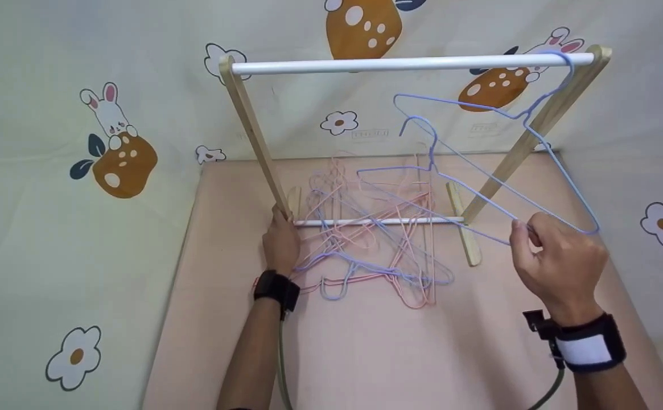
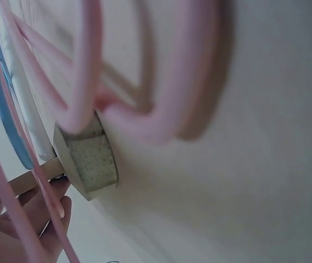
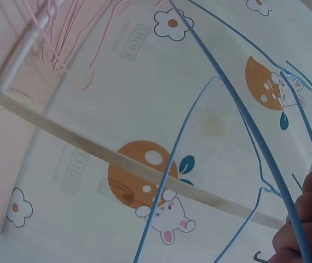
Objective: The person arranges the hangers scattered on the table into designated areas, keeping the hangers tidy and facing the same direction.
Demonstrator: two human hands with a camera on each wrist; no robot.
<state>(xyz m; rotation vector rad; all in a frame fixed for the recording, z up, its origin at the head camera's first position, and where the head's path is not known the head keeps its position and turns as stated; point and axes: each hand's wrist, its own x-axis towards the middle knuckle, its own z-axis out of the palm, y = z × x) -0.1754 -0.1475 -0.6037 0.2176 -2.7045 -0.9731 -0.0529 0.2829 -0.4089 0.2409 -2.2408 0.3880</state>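
Observation:
My left hand (image 1: 281,245) grips the lower end of the left wooden post (image 1: 257,142) of a small garment rack, by its foot. In the left wrist view, fingers (image 2: 55,219) lie around the wood beside the foot block (image 2: 93,164). My right hand (image 1: 561,267) pinches a blue clothes hanger (image 1: 433,159) at one end; its hook points up, below the white top rail (image 1: 411,64). Another blue hanger (image 1: 527,117) hangs from the rail's right end. In the right wrist view, curled fingers (image 3: 304,230) hold the blue wire.
A tangled pile of pink hangers (image 1: 405,216) and blue hangers (image 1: 345,259) lies over and in front of the lower white bar (image 1: 451,220). The rack stands on a pink surface (image 1: 359,347) against a wall (image 1: 285,114) with rabbit and flower prints.

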